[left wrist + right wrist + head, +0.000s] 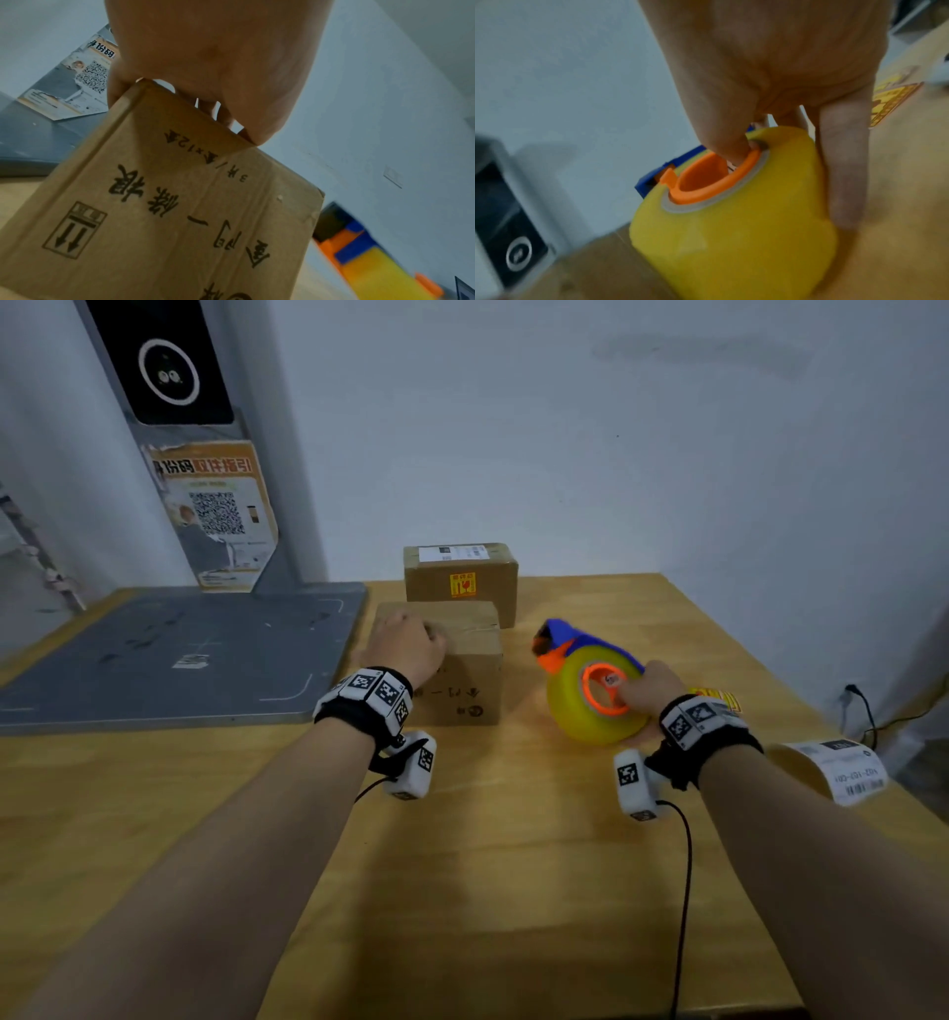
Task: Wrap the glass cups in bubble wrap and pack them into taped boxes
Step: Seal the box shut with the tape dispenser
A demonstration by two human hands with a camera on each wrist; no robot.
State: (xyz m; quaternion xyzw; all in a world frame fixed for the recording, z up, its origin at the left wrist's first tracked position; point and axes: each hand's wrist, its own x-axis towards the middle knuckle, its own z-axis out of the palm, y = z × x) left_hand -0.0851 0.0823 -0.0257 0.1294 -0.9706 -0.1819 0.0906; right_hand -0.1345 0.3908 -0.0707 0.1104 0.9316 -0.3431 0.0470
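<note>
- Here we count two cardboard boxes at the centre of the head view: the near box (464, 660) and, just behind it against the wall, the far box (460, 577), both on the wooden table (462, 865).
- We count one tape dispenser (590, 683), right of centre, with a yellow tape roll, an orange hub and a blue body.
- We see one curled shipping label (842, 770) at the right edge and one yellow-and-red sticker (721, 698) behind the right wrist.
- The far box carries a white label and a yellow-and-red sticker, both too small to read; the near box shows upside-down printed characters, "3H" among them, and an arrows mark.
- Our left hand (405, 647) curls over the near box's top left corner, gripping it.
- Our right hand (649, 688) grips the tape dispenser, thumb inside the orange hub, fingers down the roll's outer side.
</note>
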